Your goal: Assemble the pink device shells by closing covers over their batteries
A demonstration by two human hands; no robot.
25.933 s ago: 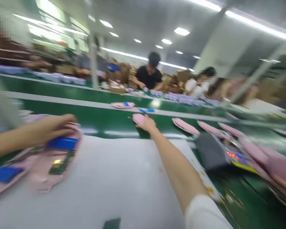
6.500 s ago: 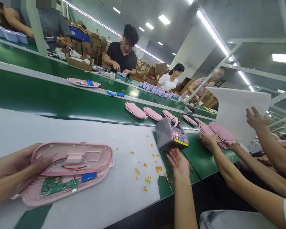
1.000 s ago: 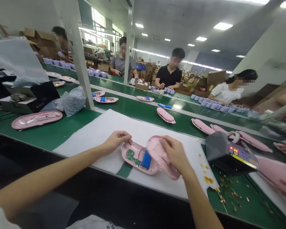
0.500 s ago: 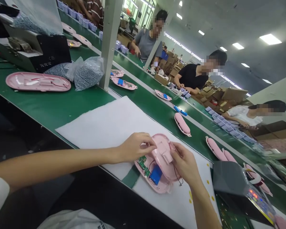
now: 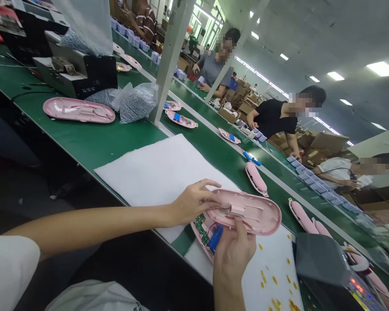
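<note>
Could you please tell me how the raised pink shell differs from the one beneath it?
The raised shell is held up by the right hand; the lower shell lies over the white sheet. The lower shell contains a green circuit board and a blue block; the raised shell shows neither. Both are pink and hollow.

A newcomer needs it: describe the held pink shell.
Find the white sheet on the green table. Over it, the right hand holds the upper shell. Unlike the lower shell, with green board and blue block, it shows a raised pink box.
</note>
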